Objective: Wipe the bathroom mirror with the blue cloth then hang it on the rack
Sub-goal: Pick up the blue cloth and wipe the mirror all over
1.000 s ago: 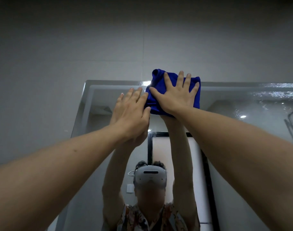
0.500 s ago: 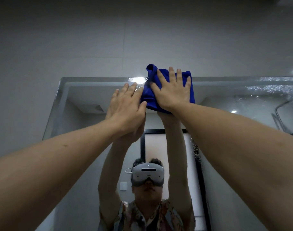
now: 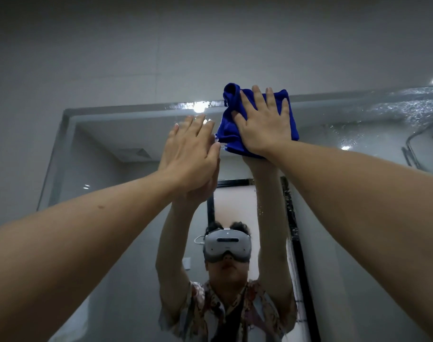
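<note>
While the right hand (image 3: 266, 127) presses the cloth (image 3: 231, 134) flat-fingered against the mirror's (image 3: 99, 154) top edge, the left hand (image 3: 189, 154) lies open on the glass just beside it, holding nothing.

Home bathroom, by the look of it. Big wall mirror (image 3: 107, 169) fills the lower part of the frame, bevelled top edge running across the middle, w/ water drops glinting at upper right. Above it, pale grey wall tiles (image 3: 136, 45) w/ thin grout lines up to the top of the frame. In the reflection: a ceiling vent (image 3: 134, 154) at centre left, a dark-framed doorway (image 3: 293, 230) at centre, a white wall switch (image 3: 186, 264) lower centre, metal pipework (image 3: 411, 151) at far right, maybe shower fittings, can't tell.
</note>
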The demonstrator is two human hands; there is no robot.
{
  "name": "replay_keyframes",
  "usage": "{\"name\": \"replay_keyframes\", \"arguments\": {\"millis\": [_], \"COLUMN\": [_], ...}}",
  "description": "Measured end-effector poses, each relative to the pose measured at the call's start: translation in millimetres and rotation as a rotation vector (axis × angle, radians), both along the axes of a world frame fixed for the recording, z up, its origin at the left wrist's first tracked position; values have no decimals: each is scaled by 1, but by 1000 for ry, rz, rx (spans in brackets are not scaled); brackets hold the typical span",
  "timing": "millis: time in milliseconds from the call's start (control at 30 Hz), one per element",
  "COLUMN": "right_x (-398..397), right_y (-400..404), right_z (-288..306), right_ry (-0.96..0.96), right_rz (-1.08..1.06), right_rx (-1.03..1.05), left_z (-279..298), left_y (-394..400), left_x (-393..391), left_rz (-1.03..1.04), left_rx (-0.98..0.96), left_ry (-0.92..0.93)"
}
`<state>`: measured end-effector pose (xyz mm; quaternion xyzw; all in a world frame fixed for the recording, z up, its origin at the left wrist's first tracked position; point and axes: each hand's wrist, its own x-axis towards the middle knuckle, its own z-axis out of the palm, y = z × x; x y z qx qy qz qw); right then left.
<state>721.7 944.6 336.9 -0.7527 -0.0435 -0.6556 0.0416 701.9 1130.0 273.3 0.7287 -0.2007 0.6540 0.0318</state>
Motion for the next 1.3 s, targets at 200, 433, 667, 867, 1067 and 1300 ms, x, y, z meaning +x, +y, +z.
{"name": "replay_keyframes", "arguments": {"millis": [200, 433, 667, 867, 1067, 1300], "right_x": [1, 1, -1, -1, -2, -2], "right_y": [-15, -21, -25, -26, -26, -26], "right_z": [-17, -43, -77, -110, -145, -189], "right_ry": [6, 3, 12, 25, 38, 70], "right_rz": [-4, -24, -22, -9, -17, -22], "right_rx": [-3, -20, -33, -30, -38, -53], "left_z": [-7, -31, -58, -75, -104, -144], "left_y": [-10, -18, -23, -25, -27, -30], "left_x": [1, 3, 0, -6, -9, -14], "left_rz": [3, 1, 29, 52, 64, 79], "left_rx": [2, -1, -1, -16, -30, -42], "left_ry": [30, 77, 130, 135, 150, 167]}}
